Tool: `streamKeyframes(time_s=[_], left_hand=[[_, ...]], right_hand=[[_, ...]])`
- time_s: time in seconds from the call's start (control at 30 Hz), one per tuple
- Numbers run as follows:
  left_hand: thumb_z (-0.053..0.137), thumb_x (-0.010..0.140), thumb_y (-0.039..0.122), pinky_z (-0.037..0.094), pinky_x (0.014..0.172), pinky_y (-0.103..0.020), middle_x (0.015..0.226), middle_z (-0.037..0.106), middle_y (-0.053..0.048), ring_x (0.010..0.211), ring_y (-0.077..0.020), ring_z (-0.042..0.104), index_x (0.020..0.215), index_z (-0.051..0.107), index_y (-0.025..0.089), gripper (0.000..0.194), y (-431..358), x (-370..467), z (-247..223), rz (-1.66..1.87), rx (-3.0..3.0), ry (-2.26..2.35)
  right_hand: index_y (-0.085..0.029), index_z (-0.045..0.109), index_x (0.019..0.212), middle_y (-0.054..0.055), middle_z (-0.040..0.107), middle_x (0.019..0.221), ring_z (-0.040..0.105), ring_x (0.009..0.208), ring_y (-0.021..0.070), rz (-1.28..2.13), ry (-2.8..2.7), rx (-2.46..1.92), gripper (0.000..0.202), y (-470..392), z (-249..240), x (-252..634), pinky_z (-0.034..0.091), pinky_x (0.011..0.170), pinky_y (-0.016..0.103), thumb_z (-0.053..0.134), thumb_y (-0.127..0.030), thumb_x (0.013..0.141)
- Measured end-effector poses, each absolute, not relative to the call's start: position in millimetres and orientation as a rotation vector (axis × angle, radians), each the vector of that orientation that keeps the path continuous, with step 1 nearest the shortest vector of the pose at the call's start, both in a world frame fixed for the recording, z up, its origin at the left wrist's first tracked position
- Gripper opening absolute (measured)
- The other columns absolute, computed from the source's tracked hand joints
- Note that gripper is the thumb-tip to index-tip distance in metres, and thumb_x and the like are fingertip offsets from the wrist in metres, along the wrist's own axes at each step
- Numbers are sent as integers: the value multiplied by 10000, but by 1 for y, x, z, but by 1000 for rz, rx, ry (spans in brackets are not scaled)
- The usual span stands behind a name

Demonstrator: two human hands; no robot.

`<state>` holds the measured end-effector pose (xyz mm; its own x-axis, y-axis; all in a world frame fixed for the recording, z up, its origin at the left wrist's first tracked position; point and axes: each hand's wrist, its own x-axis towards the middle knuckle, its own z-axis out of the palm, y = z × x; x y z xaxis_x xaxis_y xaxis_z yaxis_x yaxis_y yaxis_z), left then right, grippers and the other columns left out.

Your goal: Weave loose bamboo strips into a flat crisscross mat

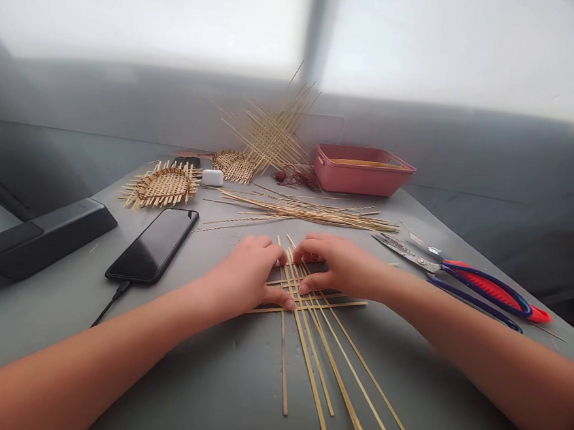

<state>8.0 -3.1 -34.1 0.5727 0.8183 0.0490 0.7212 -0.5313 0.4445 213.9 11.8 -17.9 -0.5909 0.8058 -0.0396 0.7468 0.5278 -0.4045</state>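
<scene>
Several thin bamboo strips (323, 368) lie crossed over and under each other on the grey table, forming a small loose weave between my hands. Their long ends fan out toward me. My left hand (251, 275) holds the weave's left side, its thumb pressed on a crossing and its fingers curled at the far edge. From the right, my right hand (335, 264) grips the strips near the far end, thumb and fingers bent around them. Parts of the weave are hidden under both hands.
Loose strips (307, 211) lie beyond my hands. Scissors (440, 268) and a red-handled tool (488, 288) are at right. A phone (154, 245) with a cable and a woven piece (164, 187) lie left. Behind stand a pink basket (363, 181) and a larger weave (275, 139).
</scene>
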Motion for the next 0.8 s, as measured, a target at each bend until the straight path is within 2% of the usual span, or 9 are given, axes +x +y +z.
streamKeyframes(time_s=[0.4,0.8], left_hand=[[768,633,562,444,728,-312,886,606,-21,886,-238,536,877,633,211,448,-5,11,-32,347,2434,1252],[743,691,525,434,743,-328,921,619,-15,905,-242,537,912,612,224,396,-10,13,-28,305,2432,1290]], right_hand=[[-194,655,821,-10,581,794,540,731,154,596,-2562,-1352,215,10,-22,212,396,632,247,790,-291,684],[-188,650,777,-31,538,734,504,669,125,575,-2550,-1376,174,6,-21,211,366,596,226,793,-230,687]])
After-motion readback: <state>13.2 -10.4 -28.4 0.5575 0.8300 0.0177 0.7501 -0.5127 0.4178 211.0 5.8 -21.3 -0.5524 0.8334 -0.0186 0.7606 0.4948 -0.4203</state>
